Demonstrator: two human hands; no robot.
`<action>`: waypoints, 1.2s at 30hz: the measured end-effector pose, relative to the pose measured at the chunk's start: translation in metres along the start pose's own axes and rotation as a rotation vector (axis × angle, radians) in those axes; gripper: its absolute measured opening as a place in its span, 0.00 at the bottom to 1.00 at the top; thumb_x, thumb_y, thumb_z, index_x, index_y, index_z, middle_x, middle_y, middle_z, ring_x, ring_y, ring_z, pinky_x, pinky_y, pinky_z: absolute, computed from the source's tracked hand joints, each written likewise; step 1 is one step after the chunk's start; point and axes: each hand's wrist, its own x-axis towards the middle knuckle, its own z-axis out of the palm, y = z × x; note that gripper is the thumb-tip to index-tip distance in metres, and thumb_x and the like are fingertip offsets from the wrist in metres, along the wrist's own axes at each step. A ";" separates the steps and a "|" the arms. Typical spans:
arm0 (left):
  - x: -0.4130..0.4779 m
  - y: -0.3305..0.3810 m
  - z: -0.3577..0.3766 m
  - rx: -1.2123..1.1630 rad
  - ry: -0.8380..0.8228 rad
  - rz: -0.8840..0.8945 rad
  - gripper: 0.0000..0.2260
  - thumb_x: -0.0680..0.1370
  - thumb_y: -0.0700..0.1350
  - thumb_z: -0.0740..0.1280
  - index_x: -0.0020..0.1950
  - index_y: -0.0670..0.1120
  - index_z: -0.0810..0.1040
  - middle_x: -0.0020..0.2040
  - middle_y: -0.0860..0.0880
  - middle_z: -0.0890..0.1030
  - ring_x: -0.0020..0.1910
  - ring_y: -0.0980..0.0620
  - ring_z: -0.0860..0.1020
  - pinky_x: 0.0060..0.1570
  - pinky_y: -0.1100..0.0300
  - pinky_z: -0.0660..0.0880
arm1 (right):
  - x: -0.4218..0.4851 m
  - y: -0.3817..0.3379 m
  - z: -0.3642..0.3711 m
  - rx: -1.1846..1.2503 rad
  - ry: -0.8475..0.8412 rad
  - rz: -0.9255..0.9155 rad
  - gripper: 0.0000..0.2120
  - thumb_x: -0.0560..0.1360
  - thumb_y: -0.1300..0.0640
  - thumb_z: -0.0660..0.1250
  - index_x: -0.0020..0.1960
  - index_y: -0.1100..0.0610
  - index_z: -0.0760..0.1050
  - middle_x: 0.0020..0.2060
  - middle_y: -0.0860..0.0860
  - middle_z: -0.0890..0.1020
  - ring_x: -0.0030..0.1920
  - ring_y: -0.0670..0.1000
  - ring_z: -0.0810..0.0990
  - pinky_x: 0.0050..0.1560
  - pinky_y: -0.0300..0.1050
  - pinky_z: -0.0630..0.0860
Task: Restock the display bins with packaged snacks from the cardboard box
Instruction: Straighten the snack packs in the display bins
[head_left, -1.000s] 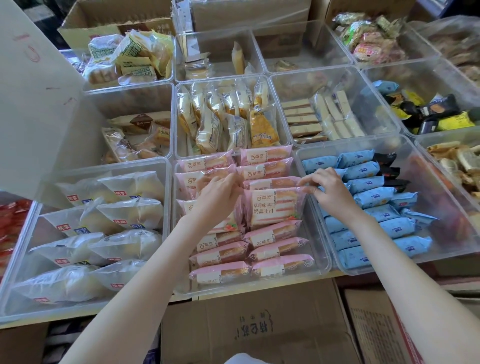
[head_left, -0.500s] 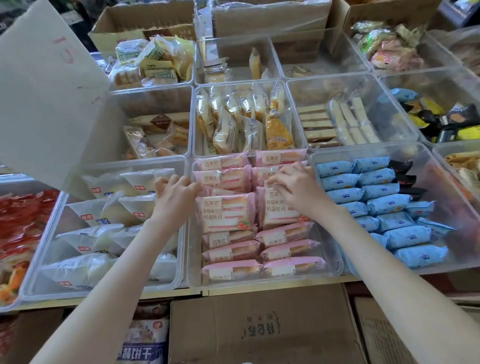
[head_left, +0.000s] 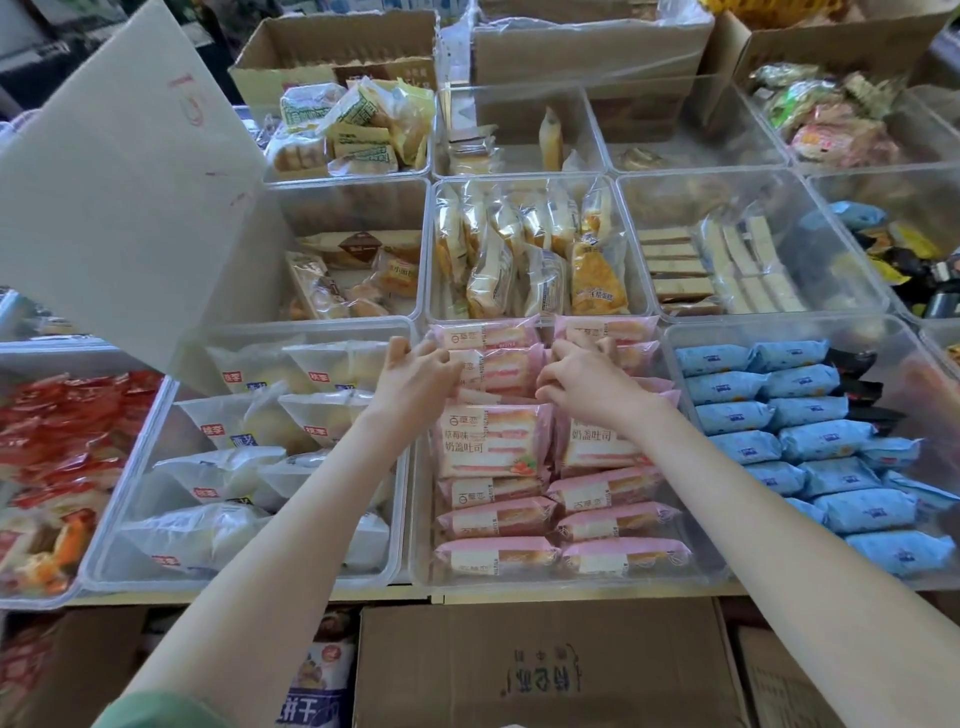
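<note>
A clear plastic bin (head_left: 571, 582) at the front centre holds two rows of pink packaged toast snacks (head_left: 493, 517). Both my hands reach into its far half. My left hand (head_left: 415, 376) curls its fingers round the left edge of a pink packet (head_left: 493, 364) in the left row. My right hand (head_left: 582, 384) has its fingers bent down on the pink packets (head_left: 602, 332) of the right row. Two larger pink packets (head_left: 488, 441) lie face up just below my hands. A closed cardboard box (head_left: 545, 670) stands under the shelf edge.
Around the pink bin stand other clear bins: white packets (head_left: 234, 467) to the left, blue packets (head_left: 810, 436) to the right, yellow bread packs (head_left: 524, 260) behind. A grey cardboard flap (head_left: 119, 197) rises at the left. More boxes (head_left: 337, 57) line the back.
The camera has shifted slightly. My left hand moved right from the bin wall onto the left pink row. My right hand slid a little left and further back.
</note>
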 end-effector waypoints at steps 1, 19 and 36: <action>-0.004 -0.004 0.002 -0.018 0.049 -0.013 0.08 0.77 0.41 0.62 0.51 0.49 0.79 0.52 0.53 0.79 0.58 0.50 0.72 0.48 0.55 0.53 | -0.001 0.001 -0.002 -0.009 -0.010 0.004 0.12 0.79 0.50 0.60 0.55 0.51 0.80 0.48 0.48 0.69 0.62 0.51 0.61 0.58 0.50 0.55; -0.021 -0.017 0.027 -0.225 0.353 -0.149 0.04 0.69 0.34 0.65 0.37 0.42 0.77 0.35 0.45 0.77 0.40 0.42 0.77 0.45 0.52 0.65 | 0.005 0.006 0.017 -0.017 0.276 0.024 0.05 0.75 0.57 0.66 0.46 0.58 0.77 0.58 0.53 0.73 0.64 0.54 0.65 0.47 0.43 0.50; -0.047 -0.017 0.024 -0.229 0.269 -0.117 0.14 0.74 0.54 0.58 0.45 0.49 0.80 0.42 0.50 0.75 0.46 0.46 0.75 0.47 0.54 0.55 | -0.031 -0.001 0.031 0.066 0.252 -0.037 0.12 0.74 0.47 0.67 0.53 0.53 0.76 0.61 0.49 0.69 0.64 0.50 0.60 0.58 0.46 0.53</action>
